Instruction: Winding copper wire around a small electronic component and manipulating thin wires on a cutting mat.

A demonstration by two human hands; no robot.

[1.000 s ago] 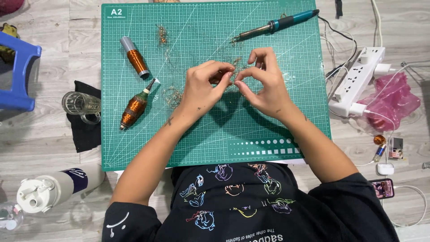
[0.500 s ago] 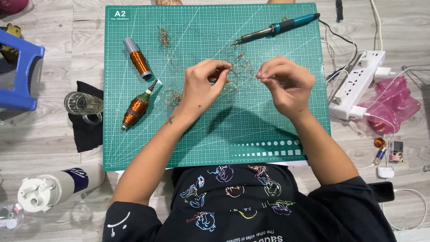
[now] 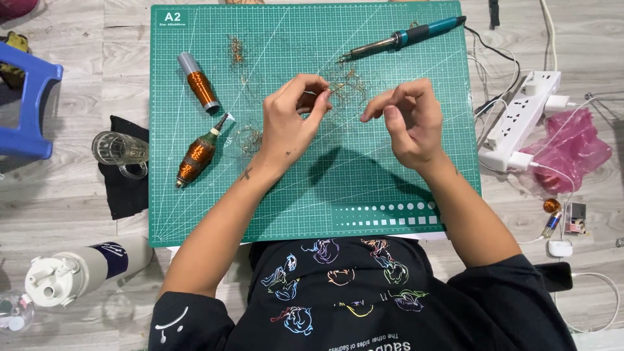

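Looking like a home hobby workspace on a wooden floor [image 3: 78,195]: green cutting mat [image 3: 390,188], soldering iron [image 3: 403,40], copper wire spools [image 3: 198,84], power strip [image 3: 520,120] lying around.

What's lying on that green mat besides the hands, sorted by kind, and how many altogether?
Copper wire spools: 2, one straight, one bulging
Soldering iron: 1
Loose copper wire tangles: 3, one near the top edge, one by the left hand, one between the left hand and the right hand
Total: 6
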